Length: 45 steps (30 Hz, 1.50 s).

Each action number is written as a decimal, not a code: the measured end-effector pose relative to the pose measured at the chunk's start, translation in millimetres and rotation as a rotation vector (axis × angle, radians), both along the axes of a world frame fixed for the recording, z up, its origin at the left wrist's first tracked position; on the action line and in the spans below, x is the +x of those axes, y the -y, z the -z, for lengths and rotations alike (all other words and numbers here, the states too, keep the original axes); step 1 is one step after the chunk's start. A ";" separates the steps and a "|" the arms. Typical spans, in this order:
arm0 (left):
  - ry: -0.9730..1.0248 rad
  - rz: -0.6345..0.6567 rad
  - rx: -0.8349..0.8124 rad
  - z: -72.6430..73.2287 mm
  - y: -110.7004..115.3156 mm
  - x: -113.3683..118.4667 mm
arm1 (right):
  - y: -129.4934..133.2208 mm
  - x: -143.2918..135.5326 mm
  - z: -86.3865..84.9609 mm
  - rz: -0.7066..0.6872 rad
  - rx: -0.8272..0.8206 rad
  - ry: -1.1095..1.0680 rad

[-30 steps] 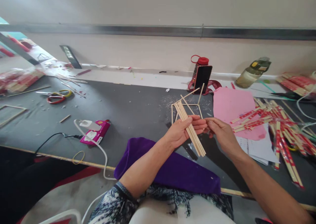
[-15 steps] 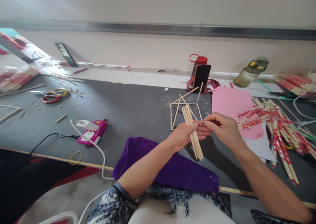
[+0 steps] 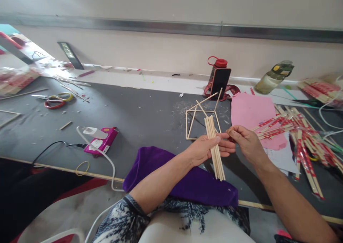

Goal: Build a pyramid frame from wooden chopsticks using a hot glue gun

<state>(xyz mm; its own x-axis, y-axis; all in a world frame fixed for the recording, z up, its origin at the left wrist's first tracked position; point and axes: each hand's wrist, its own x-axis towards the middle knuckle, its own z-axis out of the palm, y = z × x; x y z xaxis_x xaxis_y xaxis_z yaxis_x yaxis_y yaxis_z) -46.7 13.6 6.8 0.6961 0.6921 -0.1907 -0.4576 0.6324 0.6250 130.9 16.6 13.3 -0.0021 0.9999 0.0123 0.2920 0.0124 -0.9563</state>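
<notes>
My left hand (image 3: 201,150) holds a bundle of pale wooden chopsticks (image 3: 218,165) across the palm. Its thumb presses them down while the other fingers stretch out to the right. Beside those fingertips, my right hand (image 3: 248,140) is closed in a pinch. Whatever it pinches, if anything, is too small to make out. Behind the bundle, a frame of joined sticks (image 3: 187,125) stands on the dark table (image 3: 144,114), partly hidden by the hands and chopsticks. A purple cloth (image 3: 182,189) lies under my left forearm at the table's edge.
Paper-wrapped chopsticks (image 3: 304,157) and pink paper (image 3: 248,107) lie on the right. A phone (image 3: 222,84) leans on a red-capped bottle (image 3: 221,63); another bottle (image 3: 270,82) is tilted nearby. At left are scissors (image 3: 55,103) and a magenta device (image 3: 103,142) with cables.
Both hands have shifted slightly to the right. The chopstick bundle has moved with my left hand and its lower end sits a little lower. The right hand remains pinched.
</notes>
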 end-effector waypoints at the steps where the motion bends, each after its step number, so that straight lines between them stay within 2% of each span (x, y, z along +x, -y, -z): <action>1: 0.005 0.006 -0.005 0.8 0.5 0.7 | -0.2 1.8 1.9 0.010 0.000 -0.001; 5: 0.026 -0.004 -0.008 0.7 -0.2 0.3 | -0.1 14.8 7.8 0.097 -0.010 -0.050; 8: 0.037 -0.042 -0.030 -2.9 -3.2 -2.8 | 6.7 29.9 10.9 0.131 -0.055 0.012; 12: 0.059 -0.122 -0.069 -11.6 -8.7 -8.8 | 21.9 51.3 18.3 0.056 -0.084 0.145; 16: 0.089 -0.210 -0.076 -20.1 -14.4 -16.2 | 34.0 68.0 26.9 -0.030 -0.032 0.264; 21: 0.054 -0.291 -0.077 -22.7 -19.0 -20.8 | 47.3 70.2 28.1 -0.200 -0.110 0.402; 23: 0.042 -0.299 -0.071 -21.8 -19.9 -20.8 | 50.1 65.2 25.0 -0.271 -0.154 0.481; 26: 0.030 -0.302 -0.051 -20.7 -19.8 -19.8 | 48.1 49.8 17.9 -0.301 -0.083 0.534; 28: 0.025 -0.304 -0.027 -20.5 -18.7 -18.9 | 44.0 32.2 12.6 -0.302 -0.064 0.411; 32: 0.023 -0.301 0.036 -20.3 -15.8 -17.8 | 37.1 -15.7 5.1 -0.415 -0.224 0.027; 35: 0.049 -0.298 0.045 -20.0 -15.9 -19.1 | 34.8 -45.3 4.7 -0.409 -0.328 -0.162; 40: 0.125 -0.341 0.034 -20.5 -20.7 -23.3 | 26.6 -60.9 7.4 -0.340 -0.360 -0.275; 43: 0.057 -0.418 0.068 -19.1 -22.5 -24.2 | 17.9 -64.6 7.8 -0.305 -0.320 -0.299; 45: -0.011 -0.406 0.100 -17.4 -23.2 -24.9 | 13.0 -68.8 8.3 -0.304 -0.298 -0.310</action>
